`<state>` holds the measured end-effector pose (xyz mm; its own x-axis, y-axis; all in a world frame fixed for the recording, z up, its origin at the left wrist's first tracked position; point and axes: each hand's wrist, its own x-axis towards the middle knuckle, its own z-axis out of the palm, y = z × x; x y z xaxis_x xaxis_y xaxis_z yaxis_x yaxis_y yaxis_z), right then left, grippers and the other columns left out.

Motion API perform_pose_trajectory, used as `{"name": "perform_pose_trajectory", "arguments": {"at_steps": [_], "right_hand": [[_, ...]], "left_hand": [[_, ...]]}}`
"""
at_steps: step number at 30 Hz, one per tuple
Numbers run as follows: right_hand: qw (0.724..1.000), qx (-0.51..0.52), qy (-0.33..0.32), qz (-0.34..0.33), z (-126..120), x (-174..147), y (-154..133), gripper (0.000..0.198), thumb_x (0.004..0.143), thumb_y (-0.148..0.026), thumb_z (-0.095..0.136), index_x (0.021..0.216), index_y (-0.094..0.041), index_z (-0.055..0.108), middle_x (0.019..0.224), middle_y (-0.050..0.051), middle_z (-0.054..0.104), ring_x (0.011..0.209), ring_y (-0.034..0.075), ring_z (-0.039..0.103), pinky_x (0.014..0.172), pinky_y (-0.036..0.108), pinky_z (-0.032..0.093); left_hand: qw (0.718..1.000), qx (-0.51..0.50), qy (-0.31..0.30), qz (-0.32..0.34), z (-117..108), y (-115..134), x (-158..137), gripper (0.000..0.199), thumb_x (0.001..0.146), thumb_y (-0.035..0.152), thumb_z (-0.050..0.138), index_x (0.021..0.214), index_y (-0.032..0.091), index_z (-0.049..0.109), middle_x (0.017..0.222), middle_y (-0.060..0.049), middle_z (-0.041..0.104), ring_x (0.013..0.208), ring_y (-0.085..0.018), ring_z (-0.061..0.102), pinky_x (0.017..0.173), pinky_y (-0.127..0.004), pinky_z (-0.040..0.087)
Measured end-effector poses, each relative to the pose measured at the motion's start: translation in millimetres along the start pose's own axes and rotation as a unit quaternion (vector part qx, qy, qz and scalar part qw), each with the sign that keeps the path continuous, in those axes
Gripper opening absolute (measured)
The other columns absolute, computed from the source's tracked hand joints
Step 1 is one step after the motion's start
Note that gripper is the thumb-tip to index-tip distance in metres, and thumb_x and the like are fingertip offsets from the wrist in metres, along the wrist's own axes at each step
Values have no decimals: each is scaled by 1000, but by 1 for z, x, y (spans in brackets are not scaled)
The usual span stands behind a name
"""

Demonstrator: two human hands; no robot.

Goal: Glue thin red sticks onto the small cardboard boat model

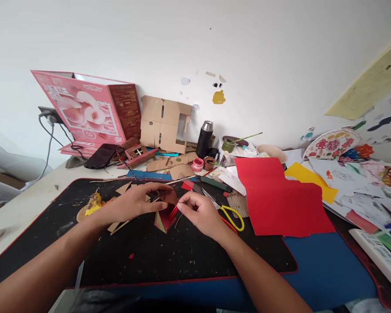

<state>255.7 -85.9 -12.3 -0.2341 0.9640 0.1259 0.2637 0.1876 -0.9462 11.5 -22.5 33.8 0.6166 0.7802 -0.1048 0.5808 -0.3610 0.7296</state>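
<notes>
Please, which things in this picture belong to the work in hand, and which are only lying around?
In the work:
red-lined piece, held by the left hand
red strip, at the right hand
probably the scissors and red sheet, close by

Apparently just lying around:
phone
pink box
black flask

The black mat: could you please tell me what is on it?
Among other things, yellow-handled scissors, a small red scrap and a thin stick show there. Anything beneath the left hand, right hand and red piece between them is covered.
</notes>
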Motion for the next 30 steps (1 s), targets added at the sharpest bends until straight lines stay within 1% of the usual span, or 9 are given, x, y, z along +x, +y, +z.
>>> {"name": "perform_pose_trajectory", "arguments": {"at_steps": [4, 7, 12, 15, 22, 27, 30], "right_hand": [[1000, 8, -1, 3, 0, 1, 0, 22, 97, -41, 66, 88, -21, 67, 66, -6, 50, 59, 12, 42, 57, 26, 30], [1000, 17, -2, 3, 1, 0, 1, 22, 97, -41, 66, 87, -21, 67, 64, -6, 49, 57, 11, 40, 55, 26, 29], [1000, 20, -3, 5, 1, 0, 2, 23, 97, -42, 66, 88, -21, 68, 64, -6, 50, 57, 12, 42, 55, 25, 30], [999, 31, -8, 12, 1, 1, 3, 22, 97, -42, 67, 88, -21, 67, 63, -7, 48, 55, 11, 41, 53, 25, 30], [999, 41, -9, 15, 4, 2, 5, 23, 97, -43, 67, 89, -22, 67, 61, -7, 47, 52, 11, 41, 52, 25, 29], [1000, 21, -7, 5, 3, 2, 3, 23, 97, -42, 67, 88, -21, 67, 63, -6, 49, 56, 11, 42, 54, 25, 30], [1000, 25, -8, 9, 3, 2, 3, 23, 97, -42, 67, 89, -21, 67, 63, -7, 49, 55, 11, 42, 53, 25, 30]], "left_hand": [[1000, 2, 2, 5, -2, -1, 0, 67, 89, 67, 69, 144, 28, 70, 151, -4, 70, 140, -34, 63, 118, -41, 50], [1000, 6, 5, 8, -2, -1, 0, 66, 89, 67, 69, 142, 29, 70, 151, -3, 70, 143, -34, 61, 119, -42, 49], [1000, -5, 0, 8, -2, 0, 0, 66, 89, 66, 70, 144, 29, 69, 154, -3, 67, 143, -33, 61, 120, -41, 48], [1000, -4, 0, 7, -1, -2, 0, 67, 89, 67, 70, 144, 29, 69, 153, -4, 68, 143, -33, 61, 121, -42, 48], [1000, 13, 23, 7, -1, -7, -2, 68, 88, 70, 69, 143, 30, 70, 150, -3, 70, 141, -34, 62, 121, -44, 48], [1000, 7, 15, 8, -2, -6, -3, 67, 88, 71, 69, 142, 30, 70, 148, -4, 72, 140, -34, 63, 122, -45, 47], [1000, -7, 11, 9, -1, -6, -2, 66, 89, 69, 69, 142, 30, 70, 148, -4, 72, 140, -34, 63, 120, -44, 48]]}}
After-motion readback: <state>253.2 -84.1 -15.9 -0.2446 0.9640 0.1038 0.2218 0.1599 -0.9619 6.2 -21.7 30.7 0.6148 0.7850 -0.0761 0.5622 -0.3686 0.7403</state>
